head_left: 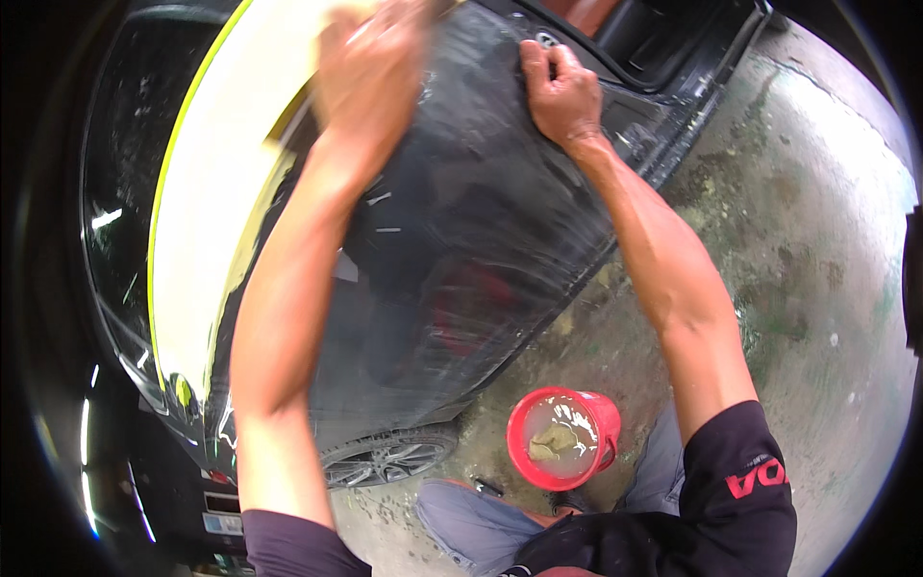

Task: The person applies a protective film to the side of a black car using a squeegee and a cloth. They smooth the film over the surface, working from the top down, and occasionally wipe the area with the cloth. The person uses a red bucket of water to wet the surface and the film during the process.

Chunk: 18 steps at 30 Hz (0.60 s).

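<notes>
In front of me is a car's dark grey body panel (423, 240), wet-looking and dull, with a bright yellow section (207, 202) along its left. My left hand (375, 72) lies at the panel's upper part, where the dark and yellow areas meet; motion blurs its fingers, so whatever is under them cannot be made out. A brownish strip (288, 120) shows beside that hand. My right hand (565, 91) is closed, its fingers curled against the panel beside the open door frame (630, 72). Anything inside those fingers is hidden.
Below the car, a red bucket (606, 423) of cloudy water stands on the stained concrete floor (788, 279), with a yellowish lump (556, 442) in the water. A wheel (385, 457) sits under the panel's lower left. A small dark object (488, 488) lies near my leg.
</notes>
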Each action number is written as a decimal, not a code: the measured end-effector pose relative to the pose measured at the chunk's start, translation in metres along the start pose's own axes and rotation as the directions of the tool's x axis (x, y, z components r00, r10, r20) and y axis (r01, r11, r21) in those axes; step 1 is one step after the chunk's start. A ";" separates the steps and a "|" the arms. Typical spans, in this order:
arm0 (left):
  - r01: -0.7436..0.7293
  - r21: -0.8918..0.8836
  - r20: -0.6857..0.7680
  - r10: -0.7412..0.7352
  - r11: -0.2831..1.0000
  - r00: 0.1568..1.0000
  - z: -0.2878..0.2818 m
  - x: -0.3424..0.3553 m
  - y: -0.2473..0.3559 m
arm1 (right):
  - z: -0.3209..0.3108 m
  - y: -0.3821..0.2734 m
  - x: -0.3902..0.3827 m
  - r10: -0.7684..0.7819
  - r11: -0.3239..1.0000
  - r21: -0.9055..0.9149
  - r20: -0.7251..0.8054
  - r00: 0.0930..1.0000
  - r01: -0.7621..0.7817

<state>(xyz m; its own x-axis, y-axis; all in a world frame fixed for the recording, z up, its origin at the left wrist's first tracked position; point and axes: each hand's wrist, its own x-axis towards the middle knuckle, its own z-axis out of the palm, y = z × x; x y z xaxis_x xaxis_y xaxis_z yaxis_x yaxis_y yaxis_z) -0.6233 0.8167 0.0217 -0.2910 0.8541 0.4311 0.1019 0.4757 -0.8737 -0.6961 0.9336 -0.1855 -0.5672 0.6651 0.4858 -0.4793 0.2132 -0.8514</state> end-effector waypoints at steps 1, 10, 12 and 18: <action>0.018 0.088 0.046 -0.022 0.996 0.999 0.003 0.018 0.009 | -0.001 -0.001 0.000 -0.003 1.000 0.017 0.001 1.000 0.003; 0.034 -0.039 0.186 -0.026 0.999 0.982 -0.078 -0.222 -0.129 | -0.002 0.012 0.006 -0.030 0.999 0.015 -0.026 0.999 0.031; 0.036 -0.019 0.180 -0.032 0.999 0.983 -0.080 -0.235 -0.138 | 0.002 0.007 0.001 0.004 1.000 -0.020 -0.041 0.999 -0.005; -0.011 0.035 0.019 0.011 0.999 1.000 -0.035 -0.105 -0.065 | 0.003 0.014 0.007 -0.089 0.996 0.005 -0.046 0.995 0.089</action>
<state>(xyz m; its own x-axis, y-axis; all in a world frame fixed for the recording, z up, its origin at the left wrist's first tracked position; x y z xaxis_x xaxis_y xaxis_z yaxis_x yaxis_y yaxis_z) -0.5664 0.7037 0.0414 -0.3084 0.8549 0.4172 0.0719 0.4582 -0.8859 -0.7089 0.9389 -0.1937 -0.4909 0.6759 0.5497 -0.5309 0.2682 -0.8039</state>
